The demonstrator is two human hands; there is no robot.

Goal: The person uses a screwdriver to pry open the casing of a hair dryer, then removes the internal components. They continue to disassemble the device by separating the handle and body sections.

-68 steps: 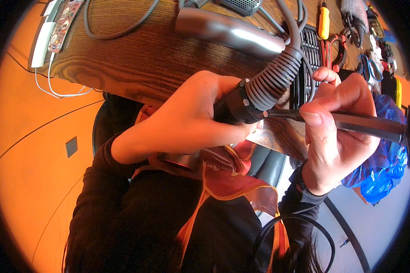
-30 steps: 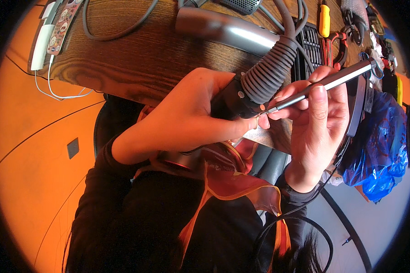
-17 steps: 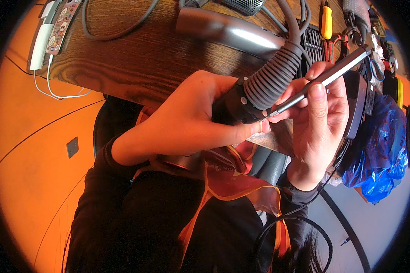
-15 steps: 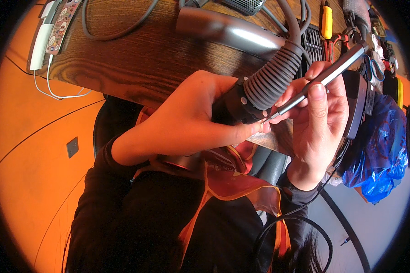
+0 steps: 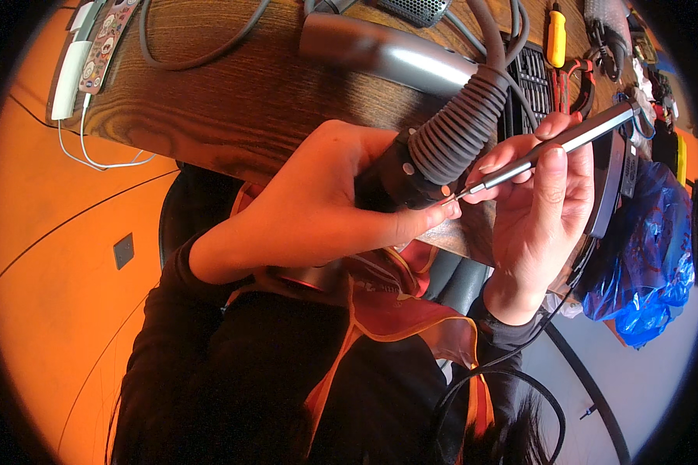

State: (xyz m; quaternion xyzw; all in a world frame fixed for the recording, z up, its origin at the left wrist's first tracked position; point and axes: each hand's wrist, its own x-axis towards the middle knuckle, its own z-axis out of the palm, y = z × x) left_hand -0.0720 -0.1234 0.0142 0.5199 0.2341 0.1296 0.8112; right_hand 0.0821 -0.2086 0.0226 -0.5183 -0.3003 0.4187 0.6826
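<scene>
My left hand (image 5: pixel 318 205) is closed around a black cylindrical fitting (image 5: pixel 395 178) with round metal dots, which continues into a ribbed grey cable sleeve (image 5: pixel 454 124). In my right hand (image 5: pixel 543 201) is a slim grey metal screwdriver (image 5: pixel 582 132), slanted from upper right down to the left. Its narrow tip reaches the edge of the fitting beside my left thumb tip; whether it sits in a screw is too small to tell. My right fingers are pinched along the handle.
The wooden table (image 5: pixel 209 116) holds a grey metal tube (image 5: pixel 388 54), a bit case (image 5: pixel 531 77), a yellow-handled tool (image 5: pixel 556 35), red-handled pliers (image 5: pixel 578 77) and a white power strip (image 5: pixel 74 81). A blue plastic bag (image 5: pixel 644 256) lies at the right.
The screwdriver has swung from nearly level to a steep slant, with my right hand shifted left. In the last second the handle and cable sleeve have shifted only slightly.
</scene>
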